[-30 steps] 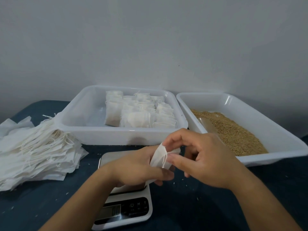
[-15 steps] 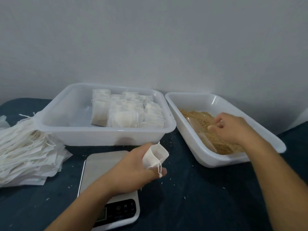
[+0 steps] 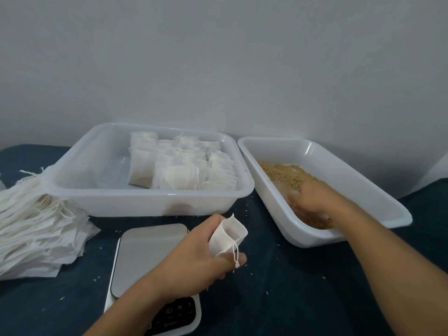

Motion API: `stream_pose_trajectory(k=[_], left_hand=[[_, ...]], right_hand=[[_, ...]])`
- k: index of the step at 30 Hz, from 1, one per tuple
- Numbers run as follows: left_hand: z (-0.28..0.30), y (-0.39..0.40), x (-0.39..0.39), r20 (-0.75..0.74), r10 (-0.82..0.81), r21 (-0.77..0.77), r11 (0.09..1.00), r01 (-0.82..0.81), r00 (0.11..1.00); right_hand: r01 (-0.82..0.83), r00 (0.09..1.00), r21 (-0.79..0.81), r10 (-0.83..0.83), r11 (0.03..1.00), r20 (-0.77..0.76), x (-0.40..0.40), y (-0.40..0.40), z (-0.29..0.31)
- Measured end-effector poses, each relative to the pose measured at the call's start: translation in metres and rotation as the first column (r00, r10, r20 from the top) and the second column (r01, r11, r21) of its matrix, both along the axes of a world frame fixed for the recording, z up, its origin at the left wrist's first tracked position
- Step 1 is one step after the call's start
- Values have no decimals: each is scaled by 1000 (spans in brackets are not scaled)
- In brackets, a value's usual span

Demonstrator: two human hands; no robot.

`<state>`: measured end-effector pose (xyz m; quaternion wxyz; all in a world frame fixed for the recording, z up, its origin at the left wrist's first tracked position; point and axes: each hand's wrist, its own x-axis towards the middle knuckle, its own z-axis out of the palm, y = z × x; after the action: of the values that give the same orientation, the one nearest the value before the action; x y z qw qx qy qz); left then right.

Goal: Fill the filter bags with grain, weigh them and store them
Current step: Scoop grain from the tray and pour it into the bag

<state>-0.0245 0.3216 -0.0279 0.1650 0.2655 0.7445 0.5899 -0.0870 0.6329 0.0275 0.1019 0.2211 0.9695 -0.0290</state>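
- Head view: the left hand [image 3: 191, 260] grips an empty filter bag [image 3: 226, 236], mouth open, above the scale [image 3: 148, 258].
- The right hand [image 3: 312, 202] is in the grain tray [image 3: 363, 187]; its fingers are blurred, grip unclear.
- Filling step; next, grain [image 3: 283, 173] must reach the bag mouth.

Hand and arm positions

Left hand [image 3: 194, 258]: forearm enters from the near edge, fingers and thumb curled, pinching a filter bag [image 3: 226, 235] held upright. Right hand [image 3: 311, 198]: arm extended to the far right, blurred, fingers pointing down into the grain [image 3: 286, 173].
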Motion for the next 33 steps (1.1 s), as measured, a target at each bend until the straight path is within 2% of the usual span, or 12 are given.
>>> stream_pose_trajectory(k=[5, 9, 12, 16, 22, 28, 33], left_hand=[[0, 3, 2, 3, 11, -14, 1000, -10, 1000], [0, 9, 5, 119, 29, 61, 997, -37, 992], [4, 13, 8, 147, 7, 94, 995, -21, 989], [7, 17, 8, 125, -7, 85, 996, -3, 992], [6, 15, 5, 103, 38, 14, 999, -39, 994], [-1, 13, 0, 82, 65, -36, 997, -63, 995], [-5, 11, -2, 82, 111, -32, 994, -109, 990]], right_hand=[[12, 1000, 148, -12, 989, -1, 9, 10, 30], [36, 998, 254, -50, 966, 47, 16, 17, 55], [55, 993, 261, -80, 964, 87, 21, 18, 71], [60, 990, 197, -83, 979, 113, 23, 18, 69], [83, 993, -86, -90, 993, -82, 11, 12, 31], [-18, 993, -126, 3, 992, -116, -19, -3, 4], [-19, 985, -271, -29, 962, -172, -30, -10, -6]])
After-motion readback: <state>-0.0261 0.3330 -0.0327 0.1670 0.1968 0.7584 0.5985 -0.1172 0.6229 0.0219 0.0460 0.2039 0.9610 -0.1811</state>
